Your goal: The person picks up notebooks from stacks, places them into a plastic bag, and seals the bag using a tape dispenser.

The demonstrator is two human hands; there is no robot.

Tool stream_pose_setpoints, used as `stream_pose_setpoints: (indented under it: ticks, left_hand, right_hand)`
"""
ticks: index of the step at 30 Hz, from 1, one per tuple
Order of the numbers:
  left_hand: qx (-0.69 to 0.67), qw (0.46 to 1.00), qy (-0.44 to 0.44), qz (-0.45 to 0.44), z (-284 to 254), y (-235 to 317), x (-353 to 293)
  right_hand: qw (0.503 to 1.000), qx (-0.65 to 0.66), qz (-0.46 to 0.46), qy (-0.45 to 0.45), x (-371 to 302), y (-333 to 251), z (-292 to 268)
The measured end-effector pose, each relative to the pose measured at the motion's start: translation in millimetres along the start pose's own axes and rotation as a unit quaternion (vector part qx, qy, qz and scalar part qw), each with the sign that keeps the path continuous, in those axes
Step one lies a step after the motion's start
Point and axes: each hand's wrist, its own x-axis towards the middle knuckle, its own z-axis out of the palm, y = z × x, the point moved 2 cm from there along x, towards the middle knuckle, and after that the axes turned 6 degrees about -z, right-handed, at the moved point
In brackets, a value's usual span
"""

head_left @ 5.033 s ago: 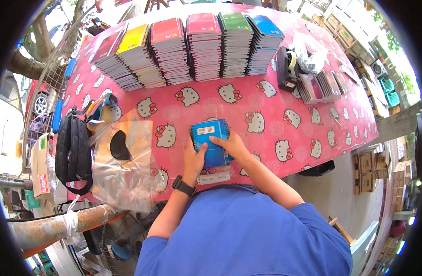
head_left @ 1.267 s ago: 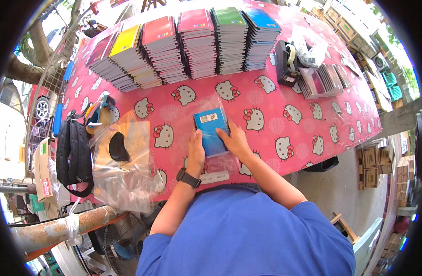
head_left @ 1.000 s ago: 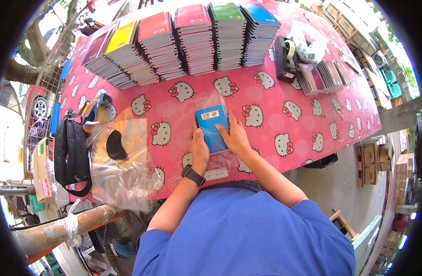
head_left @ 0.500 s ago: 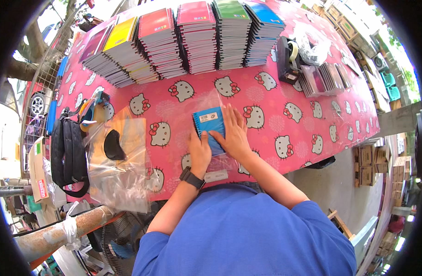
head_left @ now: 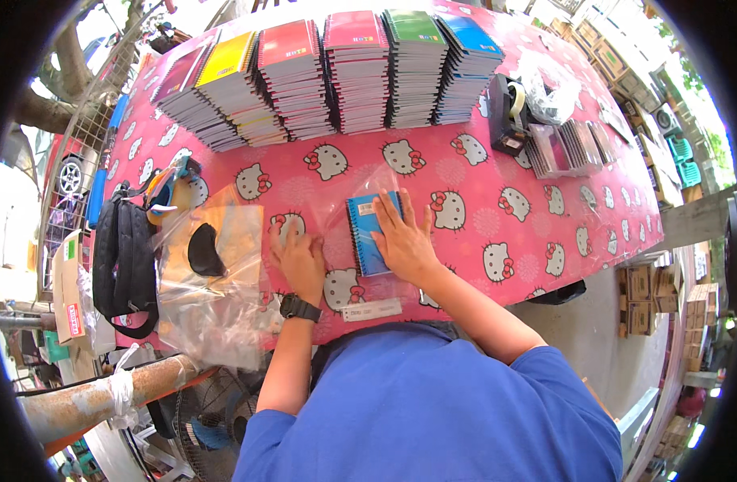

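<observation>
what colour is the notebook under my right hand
Blue; the notebook shows best in the head view.

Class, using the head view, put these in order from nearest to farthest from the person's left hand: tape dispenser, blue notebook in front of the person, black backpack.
From the left hand:
1. Blue notebook: just to its right, under the right hand.
2. Black backpack: at the table's left edge.
3. Tape dispenser: far right, beside the blue stack.

A blue notebook (head_left: pixel 365 234), spiral-bound at left, lies flat in clear plastic (head_left: pixel 382 177) near the pink surface's (head_left: pixel 531 233) close edge.
</observation>
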Motion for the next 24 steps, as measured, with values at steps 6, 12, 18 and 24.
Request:
stream_pose_setpoints:
  ticks: [6,12,18,24]
  left_hand:
    - [-0.487,0.751,-0.262,-0.362,-10.2,-19.6,-6.3]
    - [-0.514,0.778,-0.275,-0.235,-43.1,43.5,-3.8]
    - [-0.369,0.921,-0.101,0.077,-54.5,84.9,-24.6]
    - [-0.385,0.916,-0.109,0.024,-32.9,36.8,11.4]
  right_hand:
    - [0.997,0.007,-0.026,0.072,7.3,-0.8,-17.2]
    - [0.952,0.287,-0.078,0.069,29.5,18.3,-10.2]
    - [0.948,0.308,0.034,-0.07,46.7,-2.3,-26.5]
    - [0.943,0.308,0.112,-0.065,45.4,16.5,-18.7]
